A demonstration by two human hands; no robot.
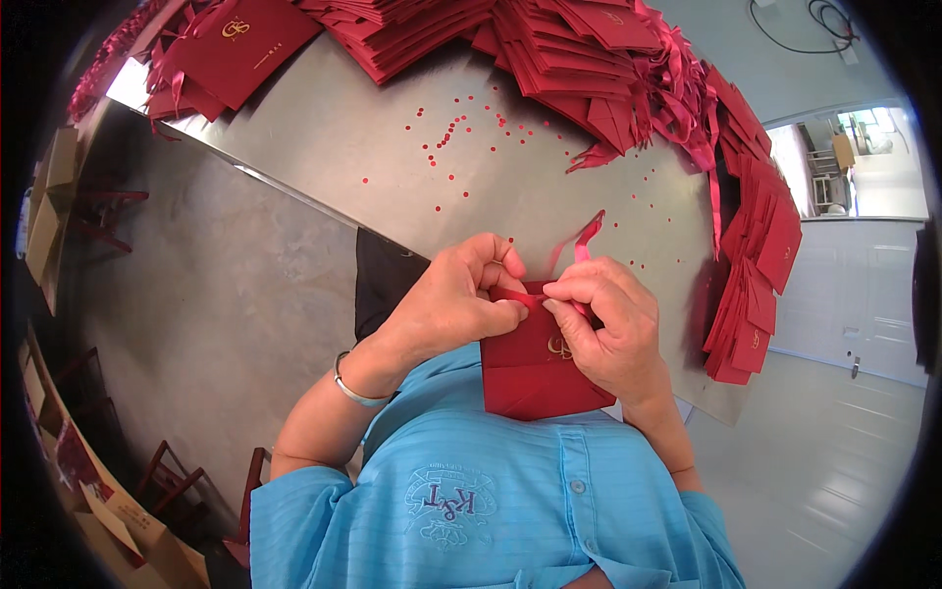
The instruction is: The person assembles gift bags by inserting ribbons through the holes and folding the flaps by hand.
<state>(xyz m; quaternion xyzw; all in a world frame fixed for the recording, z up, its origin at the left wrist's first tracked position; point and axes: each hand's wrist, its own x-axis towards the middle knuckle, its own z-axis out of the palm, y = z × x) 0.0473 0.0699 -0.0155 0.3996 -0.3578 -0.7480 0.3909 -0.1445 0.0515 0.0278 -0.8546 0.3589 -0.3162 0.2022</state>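
Observation:
A small dark-red paper bag [520, 378] with a gold mark is held against my blue shirt, its top edge toward the table. My left hand [461, 294] pinches that edge near its left corner, thumb on the near face. Close beside it, my right hand [613, 329] is closed, thumb and forefinger pinching a red ribbon [590, 238] at the same edge. The ribbon's loose end sticks up past my right fingers over the table. Where the ribbon meets the bag is mostly covered by my fingertips.
Stacks of red paper bags [564, 74] line the far side of the metal table [324, 133], and more bags [756, 285] lie along its right edge. A heap of pink-red ribbons [684, 103] sits between them. Small red paper dots [451, 137] are scattered about. Cardboard boxes [128, 520] stand at left.

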